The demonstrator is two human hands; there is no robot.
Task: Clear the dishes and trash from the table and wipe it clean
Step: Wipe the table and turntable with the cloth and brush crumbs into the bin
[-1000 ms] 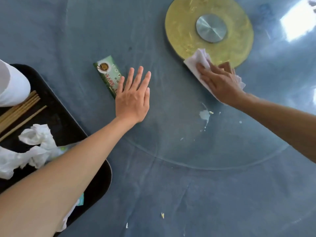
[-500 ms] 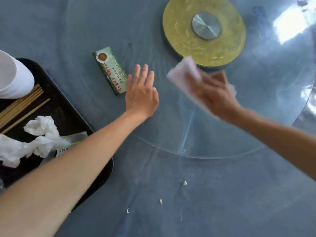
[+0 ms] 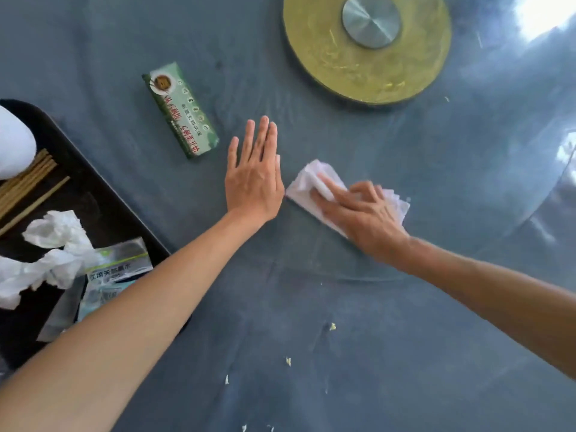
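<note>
A: Where is everything, measured from the glass turntable (image 3: 405, 157)?

B: The black tray (image 3: 103, 213) with chopsticks, crumpled napkins and a packet sits off its left edge. The green box (image 3: 180, 110) lies on the glass, its long axis running from the far left toward the near right.

A: And the hands?

B: The left hand (image 3: 254, 179) is flat on the glass, fingers straight and together, just right of the box, so it is nearer to it. The right hand (image 3: 363, 213) presses a white tissue (image 3: 314, 179) on the glass near its front rim.

A: What remains?

B: Small crumbs (image 3: 332, 326) lie on the cloth in front of the turntable, I think for wiping next.
</note>
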